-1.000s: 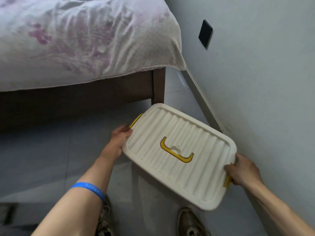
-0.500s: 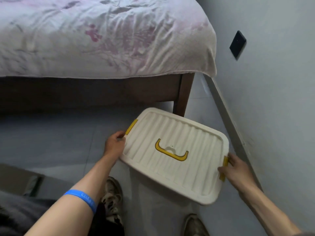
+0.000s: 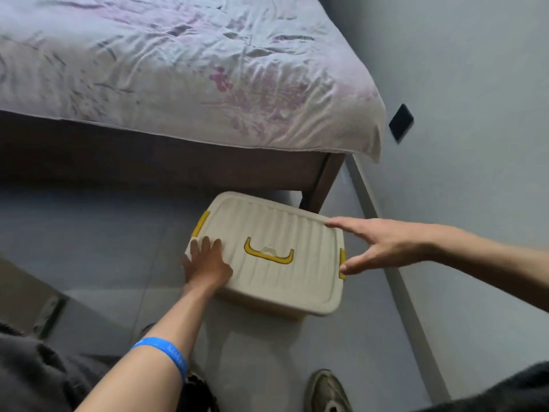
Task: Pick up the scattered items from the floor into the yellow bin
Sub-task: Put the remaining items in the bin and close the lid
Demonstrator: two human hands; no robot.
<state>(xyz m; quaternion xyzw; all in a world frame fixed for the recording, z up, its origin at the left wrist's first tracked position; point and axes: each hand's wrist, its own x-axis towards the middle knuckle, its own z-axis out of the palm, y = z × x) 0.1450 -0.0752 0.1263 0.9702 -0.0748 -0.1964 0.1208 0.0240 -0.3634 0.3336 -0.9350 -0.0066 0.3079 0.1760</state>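
The yellow bin (image 3: 292, 313) stands on the floor by the bed's corner, covered by a ribbed cream lid (image 3: 276, 281) with a yellow handle (image 3: 269, 254) and yellow side clips. Only a thin strip of the bin shows under the lid's near edge. My left hand (image 3: 206, 263) lies flat with fingers spread on the lid's left part. My right hand (image 3: 383, 243) hovers open at the lid's right edge, thumb tip next to the right clip (image 3: 342, 263). No scattered items are visible.
A bed (image 3: 184, 75) with a wrinkled pink-white sheet fills the top; its dark wooden leg (image 3: 319, 185) stands just behind the bin. A grey wall (image 3: 475, 114) with a black socket (image 3: 401, 121) is at right. My shoes (image 3: 326, 391) are at the bottom on the grey floor.
The lidded bin went from tilted in both hands to resting on the floor. My left hand shifted onto the lid's top; my right hand let go of the clip and opened.
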